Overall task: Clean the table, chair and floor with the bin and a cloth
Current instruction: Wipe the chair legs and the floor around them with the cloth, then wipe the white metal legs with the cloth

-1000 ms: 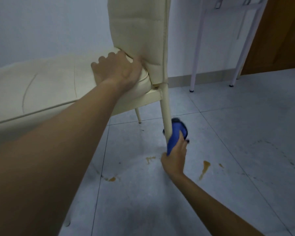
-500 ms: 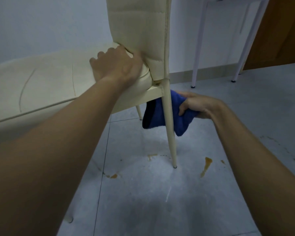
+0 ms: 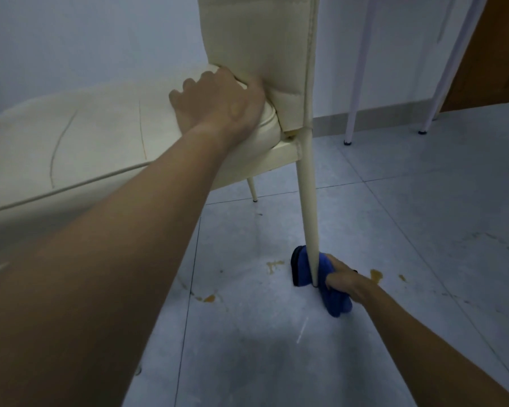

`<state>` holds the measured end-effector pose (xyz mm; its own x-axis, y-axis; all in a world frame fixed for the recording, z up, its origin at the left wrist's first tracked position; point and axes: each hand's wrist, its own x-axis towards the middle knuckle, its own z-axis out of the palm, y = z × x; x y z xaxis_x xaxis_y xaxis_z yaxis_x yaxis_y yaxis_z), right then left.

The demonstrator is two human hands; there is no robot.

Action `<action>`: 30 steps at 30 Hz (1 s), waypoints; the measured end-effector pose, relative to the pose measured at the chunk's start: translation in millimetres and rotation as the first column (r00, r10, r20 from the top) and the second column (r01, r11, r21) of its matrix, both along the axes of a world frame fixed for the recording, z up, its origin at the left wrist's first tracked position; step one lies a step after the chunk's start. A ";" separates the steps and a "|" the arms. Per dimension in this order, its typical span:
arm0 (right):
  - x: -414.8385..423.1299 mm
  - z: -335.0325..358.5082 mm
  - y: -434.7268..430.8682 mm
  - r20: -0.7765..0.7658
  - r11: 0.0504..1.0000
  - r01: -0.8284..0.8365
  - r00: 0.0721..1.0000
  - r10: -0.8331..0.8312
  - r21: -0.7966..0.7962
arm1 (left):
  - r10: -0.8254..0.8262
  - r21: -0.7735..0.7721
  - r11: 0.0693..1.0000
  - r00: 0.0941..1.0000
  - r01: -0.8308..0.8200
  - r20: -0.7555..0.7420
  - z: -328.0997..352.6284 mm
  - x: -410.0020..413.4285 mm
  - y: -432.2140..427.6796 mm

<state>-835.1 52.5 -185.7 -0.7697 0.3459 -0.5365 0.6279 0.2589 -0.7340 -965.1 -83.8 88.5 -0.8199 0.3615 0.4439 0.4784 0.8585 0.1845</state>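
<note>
Chair leg (image 3: 307, 207) stands just left of right hand (image 3: 343, 279), touching its gripped cloth (image 3: 335, 306). Open floor (image 3: 423, 230) right of and nearer than that hand. Backrest (image 3: 256, 39) walls off right of left hand (image 3: 218, 104), which grips seat (image 3: 100, 136). White frame legs (image 3: 354, 98) well beyond.

A plain room in a home

Grey tiled floor (image 3: 423, 230), white wall (image 3: 86, 39) with skirting, cream padded dining chair (image 3: 256, 39), wooden door (image 3: 497, 54) at the right.
</note>
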 end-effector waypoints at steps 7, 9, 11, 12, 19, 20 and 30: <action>16.9 15.4 13.1 -0.098 0.963 0.270 0.958 -0.268 0.009 | -0.004 0.123 0.992 0.999 0.009 -0.041 -1.2 5.9 -3.1; 25.9 30.5 19.7 -0.146 0.938 0.346 0.929 -0.341 0.011 | -0.006 0.201 0.979 0.997 0.022 -0.077 -1.0 18.3 -5.4; 35.4 51.2 27.1 -0.212 0.930 0.365 0.912 -0.351 0.033 | -0.010 0.288 0.957 0.993 0.044 -0.116 -3.1 33.8 -7.3; 40.1 61.6 31.4 -0.249 0.929 0.367 0.905 -0.345 0.045 | -0.013 0.340 0.938 0.990 0.061 -0.142 -6.9 43.0 -6.9; 90.3 107.1 69.5 -0.320 0.790 0.585 0.724 -0.610 -0.181 | -0.279 0.473 0.775 0.898 0.420 -0.341 -56.4 138.5 63.9; 97.3 108.9 74.7 -0.310 0.753 0.625 0.688 -0.656 -0.207 | -0.347 0.445 0.773 0.888 0.453 -0.302 -64.1 147.5 76.8; 147.1 89.7 112.3 -0.316 0.603 0.744 0.521 -0.793 -0.286 | -0.619 0.284 0.770 0.776 0.571 0.120 -129.2 158.0 129.7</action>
